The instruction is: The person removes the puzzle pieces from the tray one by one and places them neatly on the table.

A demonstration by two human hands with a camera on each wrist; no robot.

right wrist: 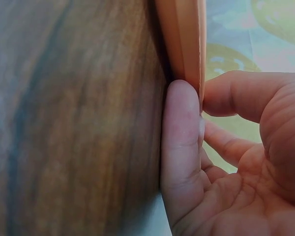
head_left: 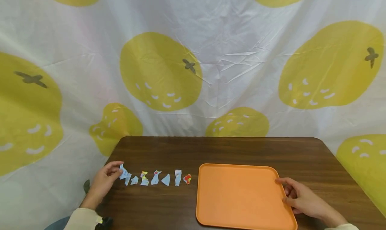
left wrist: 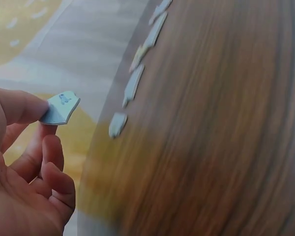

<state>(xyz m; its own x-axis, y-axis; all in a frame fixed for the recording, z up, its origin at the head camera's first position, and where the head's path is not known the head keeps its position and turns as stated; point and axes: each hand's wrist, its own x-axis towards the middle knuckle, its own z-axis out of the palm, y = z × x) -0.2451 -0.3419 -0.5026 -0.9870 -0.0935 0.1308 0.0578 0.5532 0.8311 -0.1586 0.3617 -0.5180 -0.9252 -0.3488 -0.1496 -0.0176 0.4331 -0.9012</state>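
Note:
Between thumb and fingertips, my left hand [head_left: 105, 179] pinches a thin, pale blue, irregular piece [left wrist: 61, 109] with a small dark blue mark. It is at the left end of a row of similar flat pieces [head_left: 155, 178] lying on the table. Some in the row carry red and yellow print, such as the small red one [head_left: 187, 179] at its right end. My right hand [head_left: 304, 198] grips the right rim of an orange tray [head_left: 238, 193]; in the right wrist view the tray's edge [right wrist: 182, 39] is between its digits. No pieces show on the tray.
The dark wood table [head_left: 169, 149] ends at the back against a white curtain [head_left: 223, 72] with yellow fruit shapes. A dark object [head_left: 104, 222] is beside the left sleeve, at the table's front left.

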